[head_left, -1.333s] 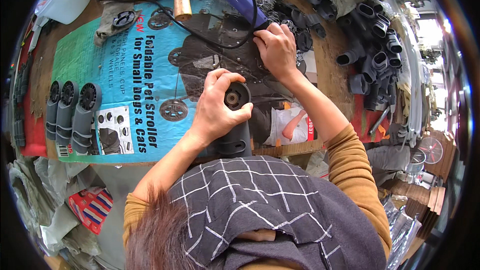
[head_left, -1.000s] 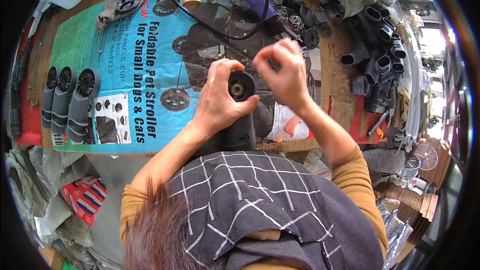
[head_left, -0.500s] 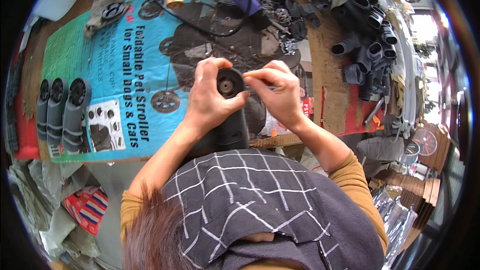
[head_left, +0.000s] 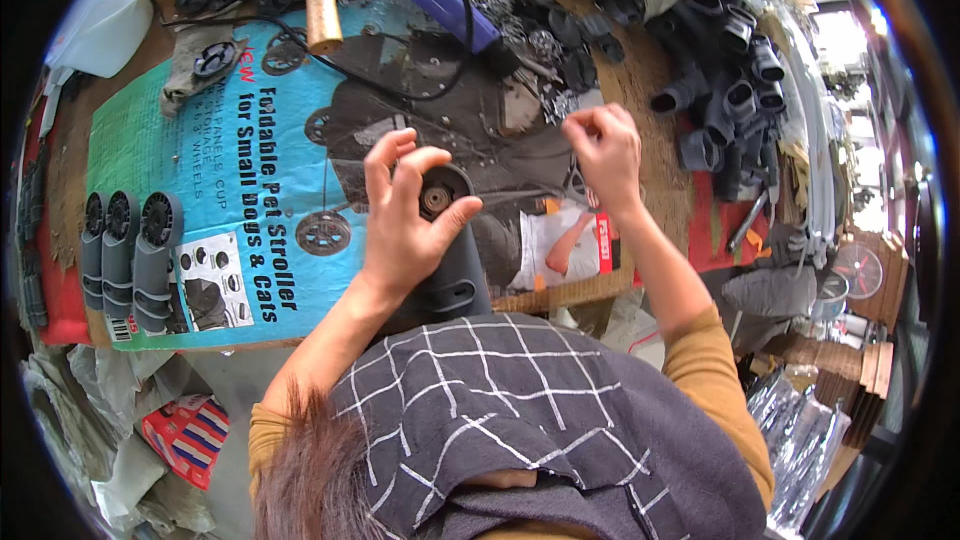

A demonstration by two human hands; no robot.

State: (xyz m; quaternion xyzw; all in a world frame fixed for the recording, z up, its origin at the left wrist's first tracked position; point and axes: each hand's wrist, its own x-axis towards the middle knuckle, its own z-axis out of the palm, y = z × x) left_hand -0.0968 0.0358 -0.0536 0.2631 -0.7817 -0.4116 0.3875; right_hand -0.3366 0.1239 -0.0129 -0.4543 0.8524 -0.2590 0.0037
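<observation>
**Left hand steadies the wheel part; right hand picks small hardware**

Head view: the left hand [head_left: 405, 225] has its grip wrapped round a dark wheel housing [head_left: 448, 240], held upright at the near edge of the surface [head_left: 640, 70]. The right hand [head_left: 600, 145] is pinched shut above the poster [head_left: 200, 170], near a pile of washers [head_left: 540, 40]; what it holds is too small to tell. Judged step: fetching a fastener, which would need seating at the hub.

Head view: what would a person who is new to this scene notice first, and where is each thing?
In the middle, the left hand grips a dark plastic wheel housing stood on end, its round metal hub facing up. To its right, the right hand is pinched shut above the bench, near a heap of small metal parts. Under both lies a large blue printed carton sheet, with three grey wheel parts lined up on its left edge.
</observation>
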